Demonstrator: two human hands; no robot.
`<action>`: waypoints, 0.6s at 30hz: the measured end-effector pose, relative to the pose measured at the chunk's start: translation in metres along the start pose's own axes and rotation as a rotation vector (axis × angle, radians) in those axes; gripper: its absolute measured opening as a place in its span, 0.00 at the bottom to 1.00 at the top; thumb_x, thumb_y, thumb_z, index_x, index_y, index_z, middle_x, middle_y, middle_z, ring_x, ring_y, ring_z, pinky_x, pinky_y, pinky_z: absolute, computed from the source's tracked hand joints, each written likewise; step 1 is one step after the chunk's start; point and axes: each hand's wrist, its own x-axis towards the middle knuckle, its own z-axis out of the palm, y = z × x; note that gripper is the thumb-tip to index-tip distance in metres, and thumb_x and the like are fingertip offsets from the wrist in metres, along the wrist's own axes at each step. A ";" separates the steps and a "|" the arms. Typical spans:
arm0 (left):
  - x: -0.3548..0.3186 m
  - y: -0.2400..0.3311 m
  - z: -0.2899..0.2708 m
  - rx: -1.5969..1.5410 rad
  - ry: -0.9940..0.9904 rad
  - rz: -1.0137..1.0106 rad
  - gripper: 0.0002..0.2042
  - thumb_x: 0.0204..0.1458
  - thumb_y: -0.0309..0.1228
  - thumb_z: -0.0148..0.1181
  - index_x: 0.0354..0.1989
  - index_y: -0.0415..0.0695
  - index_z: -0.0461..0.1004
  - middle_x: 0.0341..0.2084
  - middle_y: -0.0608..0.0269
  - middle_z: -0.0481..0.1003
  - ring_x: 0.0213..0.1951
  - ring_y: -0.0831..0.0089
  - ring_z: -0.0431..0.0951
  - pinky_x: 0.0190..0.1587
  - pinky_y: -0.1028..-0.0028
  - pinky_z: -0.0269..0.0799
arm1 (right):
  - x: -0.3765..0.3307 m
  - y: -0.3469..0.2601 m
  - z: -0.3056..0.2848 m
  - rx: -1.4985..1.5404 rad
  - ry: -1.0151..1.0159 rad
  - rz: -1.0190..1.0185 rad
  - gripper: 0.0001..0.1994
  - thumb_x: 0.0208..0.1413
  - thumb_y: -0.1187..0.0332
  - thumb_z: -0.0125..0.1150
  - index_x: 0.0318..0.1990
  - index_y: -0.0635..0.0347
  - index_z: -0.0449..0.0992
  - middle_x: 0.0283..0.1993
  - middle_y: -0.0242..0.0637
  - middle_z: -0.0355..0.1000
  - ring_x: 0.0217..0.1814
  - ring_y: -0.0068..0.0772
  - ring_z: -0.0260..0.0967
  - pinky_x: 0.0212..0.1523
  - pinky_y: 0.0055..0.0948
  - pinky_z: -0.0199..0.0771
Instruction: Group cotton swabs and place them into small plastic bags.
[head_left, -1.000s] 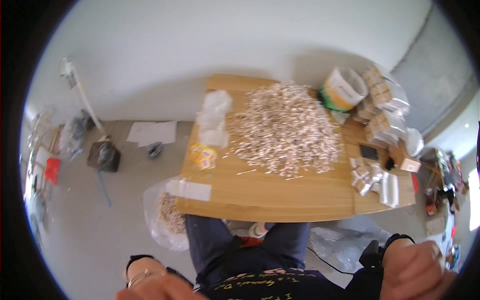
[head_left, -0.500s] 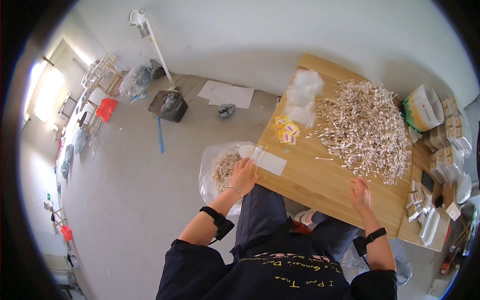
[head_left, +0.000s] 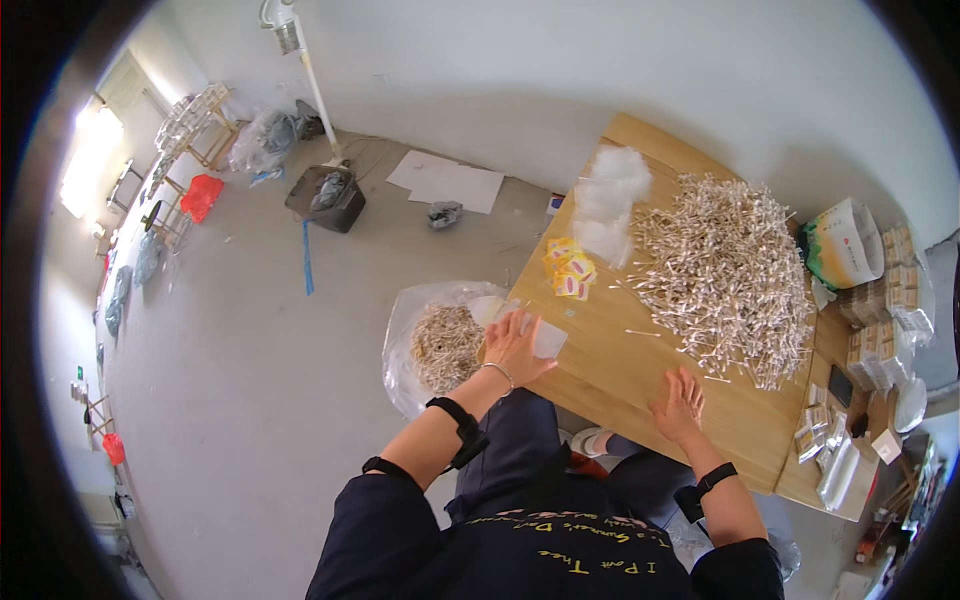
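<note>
At the table's front left edge, my left hand (head_left: 515, 345) lies over a white rectangular card or sheet (head_left: 549, 340), fingers spread and stretched out. The hand covers part of the sheet. My right hand (head_left: 681, 404) is low over the table (head_left: 620, 372), fingers extended, nothing seen in them. Beyond it spreads a large heap of cotton swabs (head_left: 725, 275), with a few loose ones at its near edge. Yellow and white printed cards (head_left: 570, 270) lie left of the heap, below a stack of clear plastic bags (head_left: 606, 205).
A clear bag of cotton swabs (head_left: 446, 345) stands on the floor beside the table's left corner. At the right are a white and green sack (head_left: 843, 245), stacked packs (head_left: 880, 350) and a dark phone (head_left: 840, 384). A dark bin (head_left: 338, 203) stands farther left.
My left hand has moved right over the white sheet and spread out. My right hand has come left, away from the heap's near edge, and its fingers have opened.
</note>
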 end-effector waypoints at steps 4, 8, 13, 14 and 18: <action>0.036 0.000 0.006 -0.137 0.241 0.095 0.29 0.45 0.40 0.63 0.57 0.47 0.63 0.54 0.55 0.64 0.57 0.56 0.61 0.57 0.56 0.53 | 0.005 -0.007 -0.008 0.013 -0.077 0.025 0.37 0.47 0.58 0.63 0.63 0.55 0.53 0.68 0.50 0.42 0.71 0.57 0.36 0.66 0.54 0.41; 0.095 0.034 -0.002 -0.197 0.322 0.169 0.23 0.46 0.32 0.62 0.53 0.48 0.66 0.49 0.60 0.68 0.53 0.59 0.64 0.54 0.59 0.57 | 0.009 -0.008 -0.007 0.015 -0.132 0.075 0.37 0.46 0.60 0.64 0.63 0.55 0.53 0.68 0.51 0.42 0.71 0.57 0.35 0.66 0.54 0.42; 0.167 0.053 -0.002 -0.058 0.413 0.226 0.23 0.47 0.33 0.61 0.54 0.49 0.67 0.51 0.62 0.68 0.56 0.60 0.63 0.55 0.60 0.58 | 0.008 -0.008 -0.003 0.073 -0.107 0.073 0.37 0.44 0.61 0.66 0.62 0.55 0.54 0.68 0.50 0.42 0.71 0.57 0.36 0.66 0.54 0.43; 0.177 0.051 -0.001 0.016 0.414 0.225 0.23 0.48 0.33 0.61 0.54 0.49 0.67 0.52 0.63 0.67 0.56 0.61 0.63 0.56 0.60 0.58 | 0.009 -0.010 -0.004 0.097 -0.108 0.053 0.37 0.43 0.61 0.66 0.62 0.55 0.55 0.68 0.50 0.42 0.71 0.57 0.36 0.66 0.54 0.43; 0.204 0.062 0.003 0.097 0.195 0.171 0.21 0.47 0.36 0.62 0.52 0.50 0.69 0.52 0.64 0.68 0.57 0.62 0.63 0.56 0.61 0.58 | 0.008 -0.014 -0.014 0.132 -0.121 0.049 0.37 0.41 0.62 0.67 0.61 0.55 0.56 0.67 0.50 0.44 0.70 0.57 0.37 0.66 0.55 0.43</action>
